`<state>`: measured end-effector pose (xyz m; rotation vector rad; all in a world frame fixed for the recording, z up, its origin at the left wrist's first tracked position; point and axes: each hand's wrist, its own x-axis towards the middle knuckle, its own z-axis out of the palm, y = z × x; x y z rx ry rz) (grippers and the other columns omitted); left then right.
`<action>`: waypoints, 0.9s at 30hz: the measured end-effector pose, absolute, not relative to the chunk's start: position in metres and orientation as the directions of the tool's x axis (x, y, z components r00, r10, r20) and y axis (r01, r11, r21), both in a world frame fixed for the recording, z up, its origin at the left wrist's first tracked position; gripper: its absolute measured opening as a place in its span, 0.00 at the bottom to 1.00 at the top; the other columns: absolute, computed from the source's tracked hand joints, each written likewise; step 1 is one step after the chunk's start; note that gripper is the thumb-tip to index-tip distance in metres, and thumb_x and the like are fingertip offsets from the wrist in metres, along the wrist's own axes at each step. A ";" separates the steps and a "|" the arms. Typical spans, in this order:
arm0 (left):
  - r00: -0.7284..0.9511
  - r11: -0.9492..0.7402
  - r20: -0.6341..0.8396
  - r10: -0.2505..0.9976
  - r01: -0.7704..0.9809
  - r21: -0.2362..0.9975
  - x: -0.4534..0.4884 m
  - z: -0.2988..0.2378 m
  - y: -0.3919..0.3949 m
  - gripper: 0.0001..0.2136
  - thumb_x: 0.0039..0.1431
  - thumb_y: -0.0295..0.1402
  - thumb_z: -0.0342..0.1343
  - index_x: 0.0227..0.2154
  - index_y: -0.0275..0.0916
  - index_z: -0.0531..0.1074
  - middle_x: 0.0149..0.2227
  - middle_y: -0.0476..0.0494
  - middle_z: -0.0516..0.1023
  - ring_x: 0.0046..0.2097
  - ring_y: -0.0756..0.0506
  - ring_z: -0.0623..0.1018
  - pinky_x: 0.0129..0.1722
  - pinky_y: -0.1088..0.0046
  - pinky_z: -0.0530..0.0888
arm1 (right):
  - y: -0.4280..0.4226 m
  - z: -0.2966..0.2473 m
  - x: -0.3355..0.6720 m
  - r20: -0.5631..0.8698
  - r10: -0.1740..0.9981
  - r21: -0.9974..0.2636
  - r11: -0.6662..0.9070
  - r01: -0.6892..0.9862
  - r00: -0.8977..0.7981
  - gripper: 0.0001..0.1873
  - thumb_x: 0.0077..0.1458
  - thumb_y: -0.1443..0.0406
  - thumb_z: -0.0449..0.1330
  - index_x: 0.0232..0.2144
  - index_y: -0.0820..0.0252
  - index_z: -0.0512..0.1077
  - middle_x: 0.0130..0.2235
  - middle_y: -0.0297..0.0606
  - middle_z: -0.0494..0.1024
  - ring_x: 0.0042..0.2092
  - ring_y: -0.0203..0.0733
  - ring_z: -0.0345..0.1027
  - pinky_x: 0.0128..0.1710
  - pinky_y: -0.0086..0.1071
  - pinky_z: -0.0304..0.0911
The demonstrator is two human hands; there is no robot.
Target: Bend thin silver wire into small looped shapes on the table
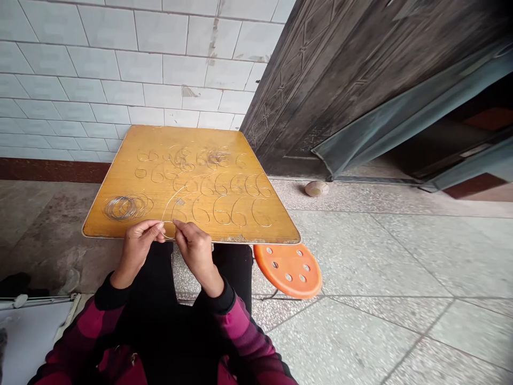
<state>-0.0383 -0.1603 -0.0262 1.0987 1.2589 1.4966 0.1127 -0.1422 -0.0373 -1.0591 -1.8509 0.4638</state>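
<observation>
**Both hands pinch one wire at the near edge**

At the left of the tabletop (100,182) your coil (126,207) lies flat, just beside your left hand. It seems close enough to draw from without stretching. Your left hand (138,247) sits at the near edge, its fingers (155,229) clenched on a thin wire (168,206). The right hand (196,248) faces it, almost touching, with its fingers (180,226) nipped onto the same wire. Only a short stretch runs between the two pinches. From there the wire curves away over the tabletop, and its far end is free. Gripping at two close points likely gives you control over that small stretch.

Past your hands, toward the right and far side, bent loops (224,211) lie in rows. They sit apart from the coil, probably so the two don't tangle. The far rows are looser, and some loops there overlap.

Off the near right corner stands an orange stool (288,270) with nothing on it. A tiled wall (120,64) is behind, and a dark door (360,80) is on the right.
</observation>
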 end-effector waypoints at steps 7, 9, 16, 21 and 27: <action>-0.203 -0.082 0.052 0.978 -0.147 0.986 -0.041 -0.021 -0.158 0.07 0.50 0.35 0.61 0.26 0.36 0.74 0.23 0.49 0.73 0.24 0.52 0.71 0.25 0.76 0.70 | -0.145 -0.032 0.114 0.475 0.865 -0.805 0.501 0.318 -0.161 0.13 0.60 0.63 0.55 0.44 0.57 0.76 0.31 0.40 0.78 0.31 0.39 0.72 0.34 0.33 0.68; -0.224 -0.073 0.030 0.974 -0.186 0.980 -0.043 -0.019 -0.158 0.07 0.49 0.35 0.61 0.25 0.36 0.73 0.23 0.50 0.72 0.24 0.52 0.70 0.24 0.76 0.69 | -0.146 -0.033 0.114 0.377 0.915 -0.902 0.398 0.168 -0.142 0.14 0.59 0.60 0.57 0.45 0.57 0.75 0.29 0.37 0.77 0.27 0.37 0.71 0.29 0.31 0.68; -0.261 -0.096 0.072 0.963 -0.080 0.992 -0.052 -0.027 -0.143 0.07 0.50 0.35 0.59 0.24 0.36 0.73 0.22 0.50 0.71 0.23 0.53 0.70 0.24 0.77 0.69 | -0.147 -0.049 0.113 0.244 0.943 -0.969 0.243 -0.034 -0.225 0.16 0.57 0.58 0.59 0.46 0.58 0.73 0.28 0.33 0.75 0.24 0.34 0.70 0.24 0.28 0.67; -0.263 -0.026 0.041 0.964 0.062 0.998 -0.063 -0.041 -0.112 0.08 0.47 0.36 0.60 0.23 0.36 0.73 0.17 0.53 0.68 0.20 0.52 0.70 0.21 0.77 0.71 | -0.138 -0.058 0.130 0.286 0.946 -0.939 0.308 0.153 -0.153 0.14 0.58 0.59 0.58 0.44 0.58 0.75 0.33 0.39 0.78 0.27 0.36 0.72 0.27 0.30 0.68; -0.276 0.035 0.027 0.961 0.220 0.975 -0.073 -0.054 -0.092 0.08 0.45 0.36 0.59 0.21 0.36 0.72 0.15 0.51 0.70 0.17 0.51 0.72 0.17 0.77 0.70 | -0.132 -0.075 0.149 0.294 0.948 -0.920 0.316 0.232 -0.123 0.13 0.58 0.59 0.57 0.42 0.57 0.77 0.33 0.39 0.79 0.33 0.40 0.74 0.30 0.31 0.69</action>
